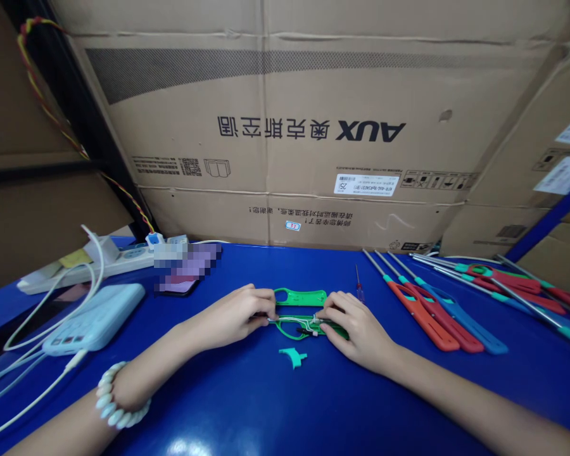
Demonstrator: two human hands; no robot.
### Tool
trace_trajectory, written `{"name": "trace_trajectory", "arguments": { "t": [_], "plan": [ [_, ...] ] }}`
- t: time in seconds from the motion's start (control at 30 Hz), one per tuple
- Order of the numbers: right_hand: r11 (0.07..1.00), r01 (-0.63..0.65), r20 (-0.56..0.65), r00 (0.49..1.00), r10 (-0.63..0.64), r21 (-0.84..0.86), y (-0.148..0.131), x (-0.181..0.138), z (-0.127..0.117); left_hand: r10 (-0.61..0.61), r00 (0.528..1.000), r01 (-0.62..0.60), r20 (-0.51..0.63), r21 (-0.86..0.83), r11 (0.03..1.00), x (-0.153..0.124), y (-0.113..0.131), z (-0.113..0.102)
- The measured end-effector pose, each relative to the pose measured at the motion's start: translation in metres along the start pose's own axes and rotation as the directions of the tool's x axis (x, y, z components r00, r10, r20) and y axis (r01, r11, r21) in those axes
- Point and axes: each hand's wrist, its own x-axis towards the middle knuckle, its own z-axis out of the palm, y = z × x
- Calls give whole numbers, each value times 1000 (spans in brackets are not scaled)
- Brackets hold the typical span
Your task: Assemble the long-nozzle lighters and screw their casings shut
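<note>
A green lighter handle half [281,330] lies open-side up on the blue table, with white wires [294,320] and a small black part [306,331] in it. My left hand [256,309] is closed in a pinch at its left end, where a bit of metal shows at the fingertips. Around the right end, my right hand [356,326] has its thumb and fingers closed on the handle half and covers much of it. Just behind lies the matching green half [304,297], apart from the first. A teal trigger piece [293,358] rests in front.
Long-stemmed lighters in orange [427,320], red [456,326] and blue [479,326] lie at right, with several more beyond. A small screwdriver [360,291] is near them. At left are a power bank [97,316], cables, a phone [190,269] and a power strip [123,261]. Cardboard [289,82] stands behind.
</note>
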Motion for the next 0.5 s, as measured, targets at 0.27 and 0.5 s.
{"name": "trace_trajectory", "arguments": {
  "t": [0.27, 0.5],
  "plan": [
    [987, 88, 47, 995, -82, -137, -2, 1, -4, 4, 1000, -4, 3, 40, 999, 0, 1, 0],
    [946, 172, 105, 983, -148, -274, -4, 1, -8, 20, 1000, -20, -10, 57, 998, 0, -3, 2]
  ]
}}
